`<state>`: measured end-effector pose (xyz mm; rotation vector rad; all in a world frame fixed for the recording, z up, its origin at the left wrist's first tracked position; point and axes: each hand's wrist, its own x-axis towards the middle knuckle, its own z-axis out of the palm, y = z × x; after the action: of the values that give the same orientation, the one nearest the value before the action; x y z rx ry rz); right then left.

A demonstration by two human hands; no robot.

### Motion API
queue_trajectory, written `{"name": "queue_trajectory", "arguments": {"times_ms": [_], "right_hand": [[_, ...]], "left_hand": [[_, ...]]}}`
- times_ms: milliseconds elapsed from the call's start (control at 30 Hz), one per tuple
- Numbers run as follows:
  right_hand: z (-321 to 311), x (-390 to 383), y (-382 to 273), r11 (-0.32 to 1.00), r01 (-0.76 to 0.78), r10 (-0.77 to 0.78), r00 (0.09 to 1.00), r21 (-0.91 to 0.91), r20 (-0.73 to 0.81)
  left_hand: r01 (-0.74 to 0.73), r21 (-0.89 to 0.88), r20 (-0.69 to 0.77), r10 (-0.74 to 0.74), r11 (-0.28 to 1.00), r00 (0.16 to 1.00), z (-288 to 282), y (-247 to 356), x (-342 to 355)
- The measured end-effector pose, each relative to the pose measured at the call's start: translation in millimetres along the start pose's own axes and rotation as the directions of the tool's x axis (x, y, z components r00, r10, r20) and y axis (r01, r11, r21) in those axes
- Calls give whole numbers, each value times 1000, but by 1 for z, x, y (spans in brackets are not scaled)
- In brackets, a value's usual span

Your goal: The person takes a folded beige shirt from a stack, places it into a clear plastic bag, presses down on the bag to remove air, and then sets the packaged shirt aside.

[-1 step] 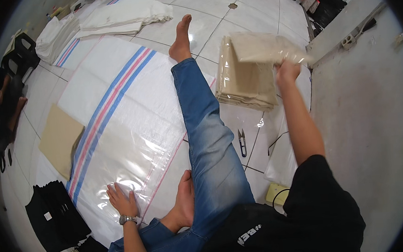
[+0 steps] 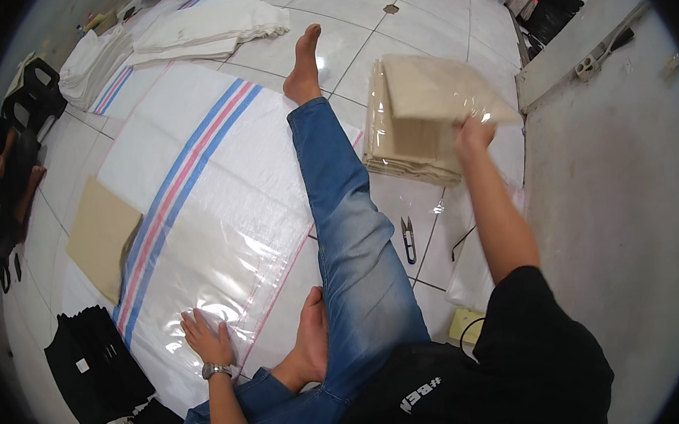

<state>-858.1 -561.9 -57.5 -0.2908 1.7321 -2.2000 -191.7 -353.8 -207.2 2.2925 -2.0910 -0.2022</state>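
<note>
My right hand (image 2: 475,135) is closed on the near right corner of a folded beige cloth in a clear plastic bag (image 2: 445,84). This packet is tilted over a stack of similar bagged beige cloths (image 2: 411,154), its far left side close to the stack; whether they touch I cannot tell. My left hand (image 2: 207,339), with a watch on its wrist, lies flat, fingers spread, on a clear plastic bag (image 2: 224,261). Under that bag is a white woven sheet (image 2: 179,105) with blue and pink stripes.
Thread snips (image 2: 409,241) lie on the tiles right of my outstretched leg. Folded black garments (image 2: 92,367) are at the near left, a beige folded piece (image 2: 102,235) beyond them. White cloth piles (image 2: 206,31) lie farther back. Another person (image 2: 8,178) is at the left edge; a wall (image 2: 610,207) bounds the right.
My right hand has shifted slightly left and nearer, bringing the bagged cloth's corner along; the packet appears flatter over the stack. My left hand stays in place.
</note>
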Motion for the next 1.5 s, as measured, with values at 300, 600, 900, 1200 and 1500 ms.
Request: {"name": "queue_trajectory", "arguments": {"times_ms": [300, 600, 900, 1200, 1500], "right_hand": [[-36, -18, 84, -94, 439, -200, 871, -894, 448], [0, -17, 108, -215, 555, -11, 821, -804, 570], [69, -129, 72, 472, 845, -298, 421, -251, 857], [269, -405, 167, 800, 598, 85, -193, 49, 978], [395, -534, 240, 495, 674, 739, 5, -548, 674]], "left_hand": [[-16, -69, -11, 15, 998, 1000, 5, 2, 2], [-15, -66, -82, 10, 998, 997, 17, -12, 1], [80, -388, -457, -267, 918, 848, -82, -117, 70], [504, -482, -210, -652, 717, 728, -81, -207, 163], [620, -416, 61, -660, 666, 749, -67, -230, 204]]}}
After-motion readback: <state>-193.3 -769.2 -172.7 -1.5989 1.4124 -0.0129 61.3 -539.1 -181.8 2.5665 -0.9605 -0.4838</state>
